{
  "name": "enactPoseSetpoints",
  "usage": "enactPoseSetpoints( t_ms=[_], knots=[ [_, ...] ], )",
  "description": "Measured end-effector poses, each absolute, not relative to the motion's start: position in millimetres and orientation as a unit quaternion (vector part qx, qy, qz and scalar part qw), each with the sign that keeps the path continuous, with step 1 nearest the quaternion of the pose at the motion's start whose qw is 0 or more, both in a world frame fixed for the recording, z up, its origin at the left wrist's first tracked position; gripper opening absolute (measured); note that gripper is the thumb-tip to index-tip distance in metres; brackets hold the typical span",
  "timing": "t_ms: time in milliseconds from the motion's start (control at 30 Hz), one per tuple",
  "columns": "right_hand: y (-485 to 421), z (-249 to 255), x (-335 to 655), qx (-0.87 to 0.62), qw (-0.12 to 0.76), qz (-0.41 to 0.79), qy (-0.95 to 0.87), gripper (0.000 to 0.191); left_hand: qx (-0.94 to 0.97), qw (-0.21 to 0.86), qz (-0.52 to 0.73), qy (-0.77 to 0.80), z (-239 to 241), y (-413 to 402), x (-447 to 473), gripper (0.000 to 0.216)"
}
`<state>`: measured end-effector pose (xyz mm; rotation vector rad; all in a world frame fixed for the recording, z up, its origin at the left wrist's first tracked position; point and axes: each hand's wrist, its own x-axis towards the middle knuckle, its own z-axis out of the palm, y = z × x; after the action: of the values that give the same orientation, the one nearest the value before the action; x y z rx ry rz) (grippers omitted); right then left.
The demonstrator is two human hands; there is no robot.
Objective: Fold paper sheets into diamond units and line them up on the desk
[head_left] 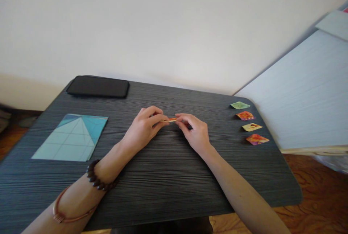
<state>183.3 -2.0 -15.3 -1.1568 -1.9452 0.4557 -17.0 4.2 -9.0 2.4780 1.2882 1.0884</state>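
1. Near the middle of the counter (163,190), seen in the head view, held between left grip (145,127) and right grip (197,134): a small folded paper (173,120), orange above with a pale edge below.
2. Clamped at one end by the left grip and at the other by the right grip, leaving only a short stretch showing between. Lifted off the counter or resting on it: cannot tell.
3. Probably held at both ends to keep something so narrow steady, with even pressure along the folds.
4. Pointing sideways, long axis running left to right, roughly in line with the counter's far edge. Seen nearly edge-on, as a thin strip. Hidden at both tips by fingers, so no telling front from back.
5. Set out in a column near the right edge, apart from one another: a green piece (240,105), an orange piece (245,115), a yellow piece (252,127) and a red piece (257,139). Lying with long axes mostly left to right too. Likely spaced like that to avoid mixing and crushing.
6. Piled at the left, near the left forearm: blue paper sheets (67,141), perhaps for easy reach. Lying flat at the far left corner, probably to stay out of the way: a black phone (98,86).
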Motion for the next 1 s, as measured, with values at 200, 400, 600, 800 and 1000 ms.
enactPoseSetpoints(
  t_ms=[200,400,600,800,1000],
  knots=[
    [-1.6,-13.1,184.1,-0.452,0.384,0.203,-0.779,0.012,0.843,0.121,0.335,0.403,-8.9,2.0,-16.1,0.016],
    [-1.6,-12.1,183.9,-0.455,0.384,0.218,-0.774,0.011,0.858,0.086,0.312,0.399,-4.9,0.0,-14.8,0.023],
    [-1.6,-11.4,182.8,-0.457,0.389,0.215,-0.770,0.012,0.854,0.095,0.308,0.409,-6.8,0.1,-15.4,0.022],
    [-3.0,-14.6,181.4,-0.465,0.447,0.213,-0.734,0.010,0.833,0.142,0.326,0.424,-7.5,-1.2,-14.1,0.023],
    [-2.9,-14.9,183.0,-0.490,0.465,0.199,-0.710,0.018,0.797,0.099,0.342,0.488,-4.0,1.3,-17.9,0.026]
  ],
)
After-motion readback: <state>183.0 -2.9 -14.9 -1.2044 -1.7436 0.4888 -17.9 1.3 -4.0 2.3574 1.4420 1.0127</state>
